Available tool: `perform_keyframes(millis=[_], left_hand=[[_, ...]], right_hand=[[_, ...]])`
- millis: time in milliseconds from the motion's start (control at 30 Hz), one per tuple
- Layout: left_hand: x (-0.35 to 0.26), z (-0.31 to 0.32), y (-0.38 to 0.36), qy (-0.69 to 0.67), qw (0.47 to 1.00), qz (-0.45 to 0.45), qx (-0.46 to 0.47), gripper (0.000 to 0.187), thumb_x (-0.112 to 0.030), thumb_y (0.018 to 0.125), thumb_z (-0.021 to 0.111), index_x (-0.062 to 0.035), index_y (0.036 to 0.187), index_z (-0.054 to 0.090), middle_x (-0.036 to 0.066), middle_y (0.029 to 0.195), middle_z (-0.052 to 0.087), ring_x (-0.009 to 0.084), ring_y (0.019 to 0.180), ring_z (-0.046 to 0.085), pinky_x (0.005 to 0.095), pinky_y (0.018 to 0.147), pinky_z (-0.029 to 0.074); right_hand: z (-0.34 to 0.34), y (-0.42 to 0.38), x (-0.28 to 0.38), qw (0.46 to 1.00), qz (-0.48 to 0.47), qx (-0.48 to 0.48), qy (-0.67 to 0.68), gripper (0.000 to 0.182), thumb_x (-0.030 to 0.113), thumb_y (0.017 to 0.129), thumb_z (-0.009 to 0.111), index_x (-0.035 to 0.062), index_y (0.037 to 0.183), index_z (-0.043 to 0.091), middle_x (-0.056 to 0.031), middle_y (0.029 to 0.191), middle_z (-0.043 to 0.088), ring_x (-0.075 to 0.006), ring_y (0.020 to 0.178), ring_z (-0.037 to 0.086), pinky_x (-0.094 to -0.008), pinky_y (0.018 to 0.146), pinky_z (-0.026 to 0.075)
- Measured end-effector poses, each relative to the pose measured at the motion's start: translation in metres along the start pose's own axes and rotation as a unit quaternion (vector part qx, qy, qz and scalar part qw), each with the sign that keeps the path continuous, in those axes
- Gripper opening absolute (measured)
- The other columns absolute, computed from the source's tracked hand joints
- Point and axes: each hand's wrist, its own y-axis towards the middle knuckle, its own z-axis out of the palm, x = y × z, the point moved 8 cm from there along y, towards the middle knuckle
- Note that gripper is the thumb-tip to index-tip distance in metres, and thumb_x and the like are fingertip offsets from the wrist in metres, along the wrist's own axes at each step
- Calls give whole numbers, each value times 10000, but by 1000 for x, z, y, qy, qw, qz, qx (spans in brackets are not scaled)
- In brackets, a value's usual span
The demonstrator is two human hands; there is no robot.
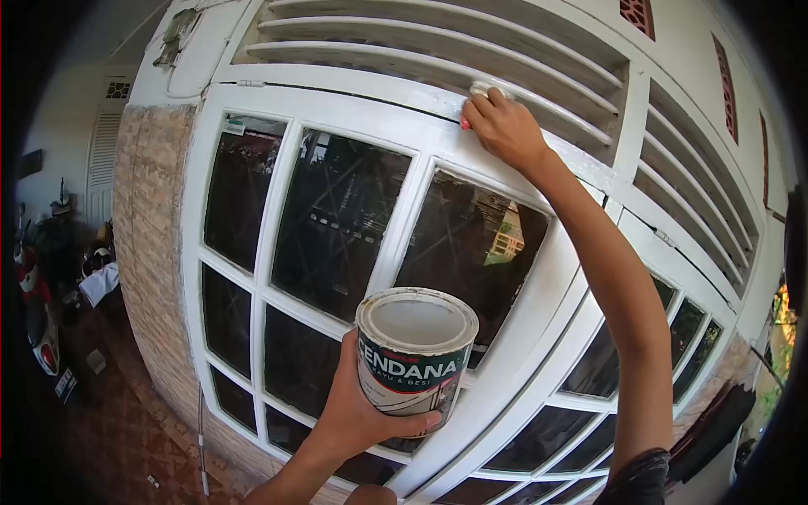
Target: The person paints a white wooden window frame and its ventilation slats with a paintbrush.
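Note:
My left hand (370, 417) grips an open paint can (410, 370) from beneath and the side, in front of the window. The can carries a green and white label reading "CENDANA", and white paint shows inside its smeared rim. Up high, the fingers of my right hand (503, 126) are closed around a paintbrush (481, 87), mostly hidden by the hand. Its pale head is at the white frame just under the louvres, and a small red bit sticks out below the fingers. The white window frame (353, 97) looks wet and glossy near the brush.
White louvres (404, 38) run above the window, with glass panes (341, 215) below. A second window (539, 442) stands at the right. Stone cladding (151, 227) borders the left side. Farther left, a motorbike (40, 324) stands on the tiled floor (126, 438).

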Motion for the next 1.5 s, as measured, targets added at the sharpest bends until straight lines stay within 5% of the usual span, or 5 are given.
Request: perform_keyframes(millis=[467, 900, 1133, 1267, 1500], left_hand=[[-15, -33, -25, 30, 998, 7, -62, 1138, -191, 557, 1015, -21, 1421, 295, 159, 1347, 506, 243, 1277, 533, 389, 1104, 448], [8, -37, -17, -20, 997, -31, -64, 1119, -159, 544, 1015, -34, 1399, 304, 148, 1317, 519, 238, 1258, 546, 384, 1095, 474], [9, -28, -17, -38, 997, -31, -55, 1118, -180, 544, 1016, -27, 1398, 311, 150, 1322, 528, 232, 1261, 546, 384, 1093, 469], [10, -24, -18, -49, 997, -24, -49, 1125, -174, 531, 1018, -27, 1398, 317, 144, 1317, 535, 225, 1253, 551, 377, 1092, 470], [19, -21, -13, -86, 995, -37, -38, 1135, -150, 515, 1023, -26, 1398, 320, 146, 1323, 540, 218, 1253, 552, 377, 1091, 473]], right_hand=[[50, 120, 63, 985, 5, -169, 30, 124, 158, 848, 656, 78, 942, 656, -60, 936, 633, -243, 943, 656, -325, 693, 603], [-24, 0, 27, 993, 57, -87, -61, 136, 168, 797, 660, 68, 887, 638, -41, 873, 572, -214, 873, 609, -314, 680, 541], [-40, 38, 29, 985, 6, -170, 26, 127, 63, 772, 670, 79, 893, 637, -35, 900, 596, -202, 894, 625, -339, 667, 582], [-11, 69, 9, 991, 63, -98, 67, 143, 48, 772, 667, 72, 910, 636, -48, 921, 632, -230, 926, 640, -365, 657, 597], [-57, -4, -32, 990, 130, -43, 23, 94, 75, 812, 668, 77, 901, 642, -60, 872, 620, -256, 889, 644, -401, 632, 573]])
